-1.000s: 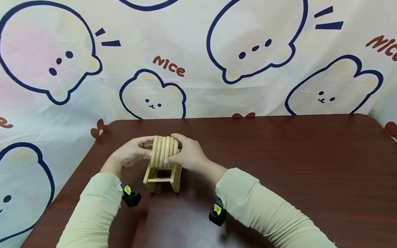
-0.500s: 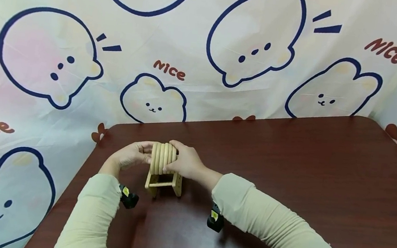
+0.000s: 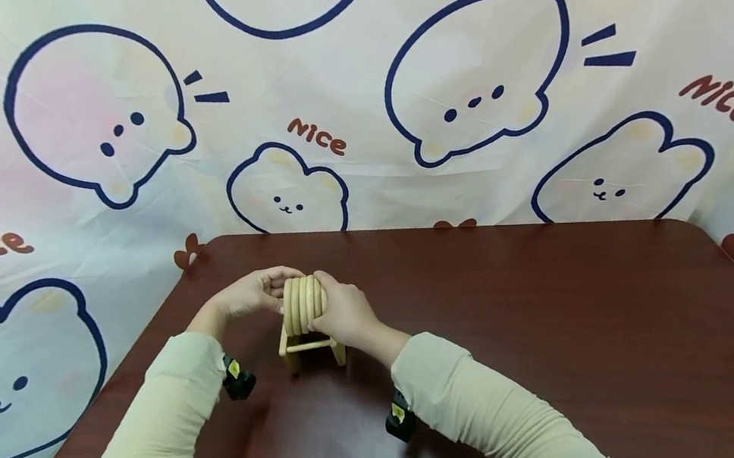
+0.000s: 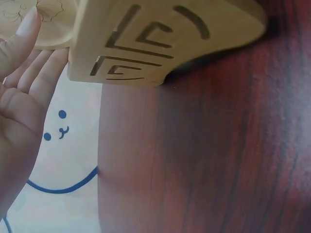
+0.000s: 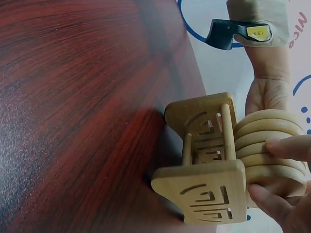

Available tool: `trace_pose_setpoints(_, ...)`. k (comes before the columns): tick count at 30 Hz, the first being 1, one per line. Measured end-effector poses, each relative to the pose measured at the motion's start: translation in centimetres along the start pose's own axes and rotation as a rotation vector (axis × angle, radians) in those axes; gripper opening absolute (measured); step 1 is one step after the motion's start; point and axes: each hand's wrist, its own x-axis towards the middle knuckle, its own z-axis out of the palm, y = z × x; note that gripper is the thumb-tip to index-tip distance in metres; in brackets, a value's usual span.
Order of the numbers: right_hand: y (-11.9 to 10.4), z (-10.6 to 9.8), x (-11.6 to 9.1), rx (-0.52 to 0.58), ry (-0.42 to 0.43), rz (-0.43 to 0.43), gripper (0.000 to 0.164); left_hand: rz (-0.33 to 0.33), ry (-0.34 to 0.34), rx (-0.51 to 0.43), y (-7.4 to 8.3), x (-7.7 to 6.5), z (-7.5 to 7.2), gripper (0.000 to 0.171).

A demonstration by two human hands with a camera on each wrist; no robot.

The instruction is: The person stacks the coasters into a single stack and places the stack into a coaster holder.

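Note:
Several round wooden coasters stand on edge side by side, forming a row at the top of a small wooden rack. The rack has two end plates with cut-out line patterns, joined by round rods. From the left, my left hand holds the end coaster, its thumb on the face, which bears an engraved flower in the left wrist view. My right hand grips the row from the other side, fingertips on the coaster rims in the right wrist view. The rack's feet are close to the tabletop.
The dark reddish-brown table extends right and toward me. Behind and beside it hangs a pale cloth printed with bears. Black cameras are strapped to both wrists.
The rack has turned slightly and shifted a little right, and the coasters now lean somewhat. Both hands keep hold of the row. The head view has tipped slightly upward.

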Motion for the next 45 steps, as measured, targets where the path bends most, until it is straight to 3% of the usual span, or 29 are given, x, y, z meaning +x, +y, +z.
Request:
trace_pose_setpoints(3,-0.1,0.1,-0.3,-0.054,-0.008,-0.016,0.075,-0.092,0.067,0.114,-0.9,-0.3,-0.5,0.047)
trace_pose_setpoints(5,-0.1,0.1,-0.5,-0.091,-0.012,-0.03,0.072,-0.089,0.087,0.199,-1.8,-0.1,-0.8,0.045)
trace_pose_setpoints(9,0.1,0.4,-0.7,-0.161,-0.009,-0.048,0.062,-0.085,0.142,0.374,-2.0,0.4,-0.2,0.035)
trace_pose_setpoints(12,0.4,0.5,-0.7,-0.201,0.005,-0.052,0.057,-0.113,0.17,0.423,-2.0,0.5,0.1,0.032)
trace_pose_setpoints(15,0.6,0.5,-0.8,-0.201,0.0,-0.057,0.054,-0.13,0.187,0.47,-1.9,0.5,0.4,0.033)
trace_pose_setpoints(19,1.1,0.5,-0.9,-0.112,-0.042,-0.042,0.054,-0.137,0.215,0.56,-2.0,0.1,0.8,0.035)
trace_pose_setpoints(24,1.9,0.6,-0.9,0.074,-0.056,0.01,0.053,-0.142,0.243,0.55,-2.0,-0.4,1.2,0.037)
trace_pose_setpoints(28,2.2,0.4,-1.1,0.149,-0.049,0.02,0.048,-0.157,0.261,0.53,-2.0,-0.6,1.3,0.036)
trace_pose_setpoints(33,2.4,0.0,-1.4,0.191,-0.058,0.005,0.042,-0.173,0.284,0.536,-2.0,-1.1,1.3,0.036)
trace_pose_setpoints(45,3.5,-2.1,-2.5,0.157,-0.058,-0.006,0.037,-0.242,0.423,0.711,-0.4,-1.8,2.1,0.036)
